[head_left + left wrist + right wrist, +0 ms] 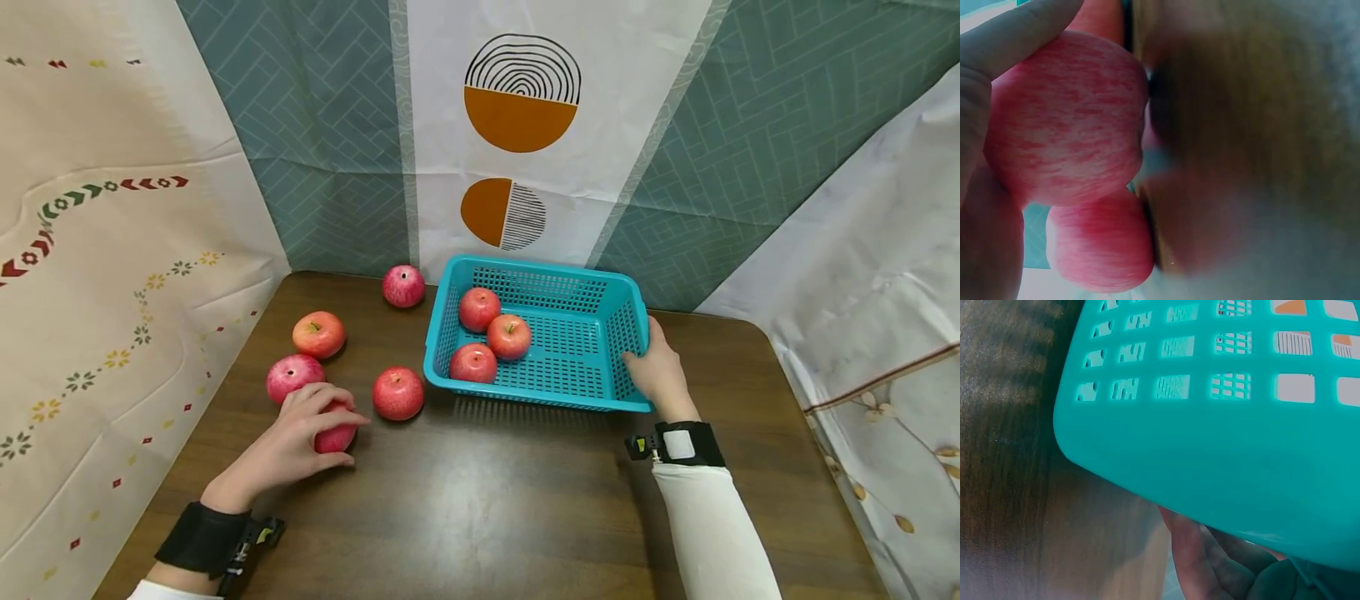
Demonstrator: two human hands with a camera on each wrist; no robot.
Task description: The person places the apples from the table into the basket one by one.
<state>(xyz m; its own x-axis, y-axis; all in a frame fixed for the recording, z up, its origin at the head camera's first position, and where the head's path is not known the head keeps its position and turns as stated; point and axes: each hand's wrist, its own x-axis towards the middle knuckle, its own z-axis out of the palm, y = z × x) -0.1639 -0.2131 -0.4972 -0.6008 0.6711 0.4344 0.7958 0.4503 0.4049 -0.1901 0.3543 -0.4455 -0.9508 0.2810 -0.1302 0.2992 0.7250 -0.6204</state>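
My left hand (303, 433) curls over a red apple (335, 435), thumb on one side and fingers on the other. In the left wrist view this streaked apple (1066, 122) fills the grasp, close above the table. At the basket's right end my right hand (660, 371) grips the rim of the turquoise plastic basket (551, 397), thumb over the inside and fingers outside. The right wrist view shows the basket's perforated wall (1197, 450) with fingers (1194, 556) behind its edge. Three apples (473, 363) sit in the basket's left part.
Near my left hand stand a pink-red apple (295, 377) and an orange-red apple (318, 334). Another apple (398, 393) is left of the basket's front corner, and a darker one (403, 286) lies at the back. Patterned cloth (330, 133) hangs behind the wooden table (465, 508).
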